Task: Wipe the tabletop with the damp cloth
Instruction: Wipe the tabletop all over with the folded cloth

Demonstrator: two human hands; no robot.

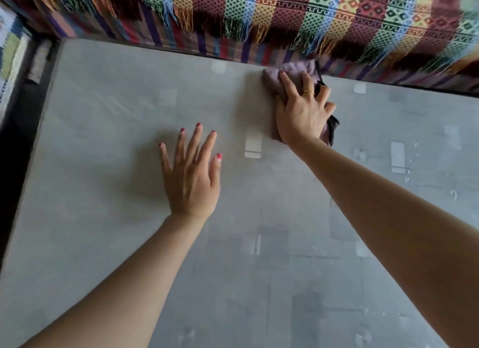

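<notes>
Two hands are seen from the head view: the right hand (302,109) is pressed flat on the cloth (281,74) at the desk's (103,218) far edge; the left hand (191,171) is spread wide, empty. Soft and limp, the cloth is best pinned under the palm.

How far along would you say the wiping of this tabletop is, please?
Under way. The right hand presses the purple cloth at the grey tabletop's far edge; the left hand lies flat, fingers spread. Droplets on the right suggest that part remains.
</notes>
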